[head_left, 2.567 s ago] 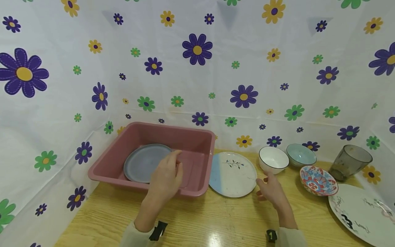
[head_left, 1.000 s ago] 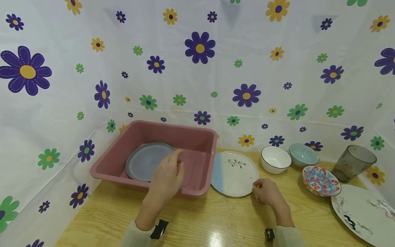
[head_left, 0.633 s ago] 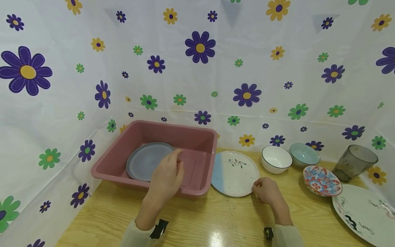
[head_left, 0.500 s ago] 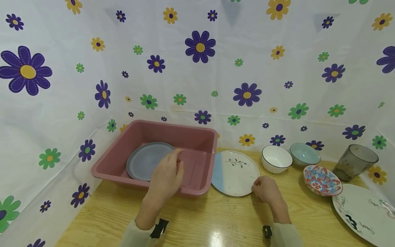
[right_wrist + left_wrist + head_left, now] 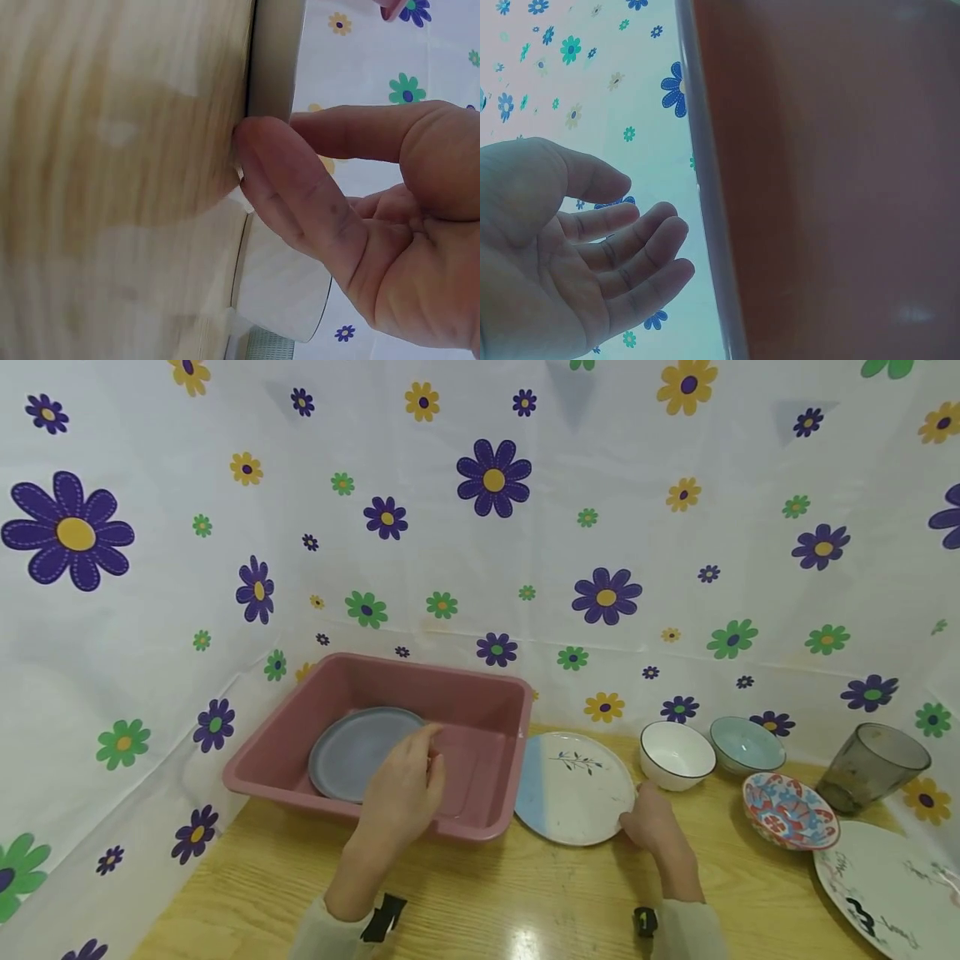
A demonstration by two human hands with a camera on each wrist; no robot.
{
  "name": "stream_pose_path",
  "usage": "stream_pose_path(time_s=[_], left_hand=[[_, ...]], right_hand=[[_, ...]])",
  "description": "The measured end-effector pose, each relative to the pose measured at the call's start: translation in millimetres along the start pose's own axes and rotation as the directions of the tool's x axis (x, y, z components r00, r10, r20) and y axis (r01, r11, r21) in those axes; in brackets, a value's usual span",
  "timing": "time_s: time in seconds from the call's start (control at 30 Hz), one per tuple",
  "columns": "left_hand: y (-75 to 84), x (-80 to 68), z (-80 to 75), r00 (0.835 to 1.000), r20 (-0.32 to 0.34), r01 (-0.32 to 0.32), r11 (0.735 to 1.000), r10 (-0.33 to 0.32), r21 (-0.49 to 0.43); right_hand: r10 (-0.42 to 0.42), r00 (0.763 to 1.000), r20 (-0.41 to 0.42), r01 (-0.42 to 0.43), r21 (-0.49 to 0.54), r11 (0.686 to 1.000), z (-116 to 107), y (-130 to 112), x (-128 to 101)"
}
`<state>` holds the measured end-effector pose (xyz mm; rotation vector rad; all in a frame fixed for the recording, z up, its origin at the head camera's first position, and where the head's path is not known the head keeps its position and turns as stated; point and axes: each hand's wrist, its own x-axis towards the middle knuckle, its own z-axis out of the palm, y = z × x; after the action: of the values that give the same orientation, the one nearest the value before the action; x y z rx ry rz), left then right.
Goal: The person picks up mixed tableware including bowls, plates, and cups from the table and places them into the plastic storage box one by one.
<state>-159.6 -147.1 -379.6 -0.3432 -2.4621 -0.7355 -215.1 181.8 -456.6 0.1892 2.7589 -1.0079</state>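
At the right edge of the white-and-blue plate (image 5: 577, 789), my right hand (image 5: 654, 822) pinches the rim. In the right wrist view, the fingertips (image 5: 277, 150) meet the plate's edge (image 5: 276, 67), close to the wooden tabletop. My left hand (image 5: 401, 789) hovers by the front wall of the pink basin (image 5: 465, 827), fingers loosely bent and holding nothing. The left wrist view shows its open palm (image 5: 562, 262) apart from the basin's wall (image 5: 817, 187). Inside the basin lies a grey-blue plate (image 5: 360, 752), partly hidden behind the left hand.
Right of the plate stand a white bowl (image 5: 675, 756), a pale blue bowl (image 5: 746, 745), a red-and-blue patterned bowl (image 5: 791, 810) and a smoky glass (image 5: 873, 768). A large white plate (image 5: 892, 881) lies at far right. A flowered sheet (image 5: 420, 552) hangs behind the table.
My right hand has come left and down from beside the white bowl to the plate's right rim and now grips it. The left hand has stayed over the basin's front edge.
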Motion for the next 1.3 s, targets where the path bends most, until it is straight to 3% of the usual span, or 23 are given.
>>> stream_pose_path(time_s=[0.63, 0.93, 1.3], left_hand=[[-3.8, 1.0, -1.6, 1.000, -0.029, -0.002, 1.000, 0.002, 0.007], [-4.5, -0.3, -2.5, 1.000, -0.023, 0.006, 1.000, -0.006, 0.016], [-4.3, 0.6, -6.2, 1.000, -0.025, -0.007, 1.000, 0.007, 0.001]], right_hand=[[0.026, 0.991, 0.129, -0.033, 0.056, 0.998, 0.0, -1.4, 1.2], [0.032, 0.993, 0.110, -0.037, 0.049, 0.998, -0.2, 2.1, 1.7], [0.019, 0.996, 0.083, -0.029, 0.119, 0.993, -0.3, 2.6, -1.1]])
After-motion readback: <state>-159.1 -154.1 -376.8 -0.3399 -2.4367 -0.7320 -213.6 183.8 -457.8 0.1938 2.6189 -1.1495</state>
